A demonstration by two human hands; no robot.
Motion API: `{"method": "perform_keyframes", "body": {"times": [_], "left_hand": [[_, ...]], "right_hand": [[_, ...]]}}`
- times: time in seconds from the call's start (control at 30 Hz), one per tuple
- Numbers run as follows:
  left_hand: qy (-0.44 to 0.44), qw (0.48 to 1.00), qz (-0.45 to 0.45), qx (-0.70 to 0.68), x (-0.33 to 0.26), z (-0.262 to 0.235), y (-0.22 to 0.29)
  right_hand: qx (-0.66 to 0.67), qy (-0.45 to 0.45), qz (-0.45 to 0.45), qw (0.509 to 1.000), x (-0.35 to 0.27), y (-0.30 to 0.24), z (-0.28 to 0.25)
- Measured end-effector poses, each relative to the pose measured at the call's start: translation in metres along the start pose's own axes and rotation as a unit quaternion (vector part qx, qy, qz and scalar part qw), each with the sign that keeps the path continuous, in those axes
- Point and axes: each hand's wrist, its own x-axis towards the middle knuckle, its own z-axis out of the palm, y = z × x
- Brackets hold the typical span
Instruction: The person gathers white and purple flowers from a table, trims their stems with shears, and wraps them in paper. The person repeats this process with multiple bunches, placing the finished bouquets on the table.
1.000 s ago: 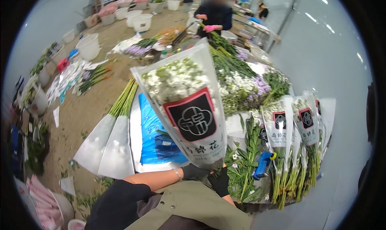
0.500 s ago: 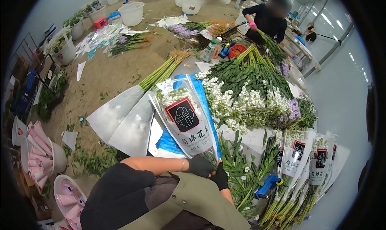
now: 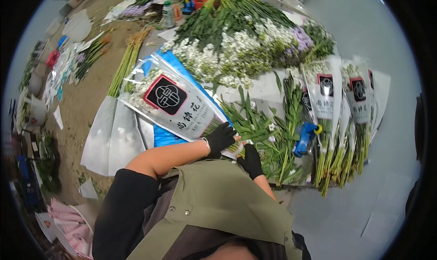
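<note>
Lowered flatter now, wrapped bouquet (image 3: 175, 106) in both gloved hands' grip.

Black gloves on both the left hand (image 3: 220, 137) and the right hand (image 3: 251, 160), reaching to the wrists. Thin pale bracelet (image 3: 207, 146) just behind the left glove. Black short-sleeved top (image 3: 119, 214) under an olive-green apron (image 3: 218, 205), with two small metal snaps (image 3: 179, 211) near the apron's left edge and forearms left bare.

gloves (image 3: 221, 137) black | sleeve (image 3: 170, 100) clear, black-red emblem | flowers (image 3: 236, 50) white, perhaps lilac | sheet (image 3: 166, 135) blue
</note>
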Motion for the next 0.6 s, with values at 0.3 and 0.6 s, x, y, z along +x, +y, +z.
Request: {"method": "perform_keyframes", "body": {"times": [0.3, 0.6], "left_hand": [[0.027, 0.996, -0.035, 0.075, 0.021, 0.031, 0.0], [0.122, 0.99, -0.053, 0.054, 0.039, 0.051, 0.003]], "right_hand": [[0.0, -0.04, -0.009, 0.999, 0.021, -0.035, -0.006], [-0.048, -0.004, 0.043, 0.998, 0.031, -0.033, 0.004]]}}
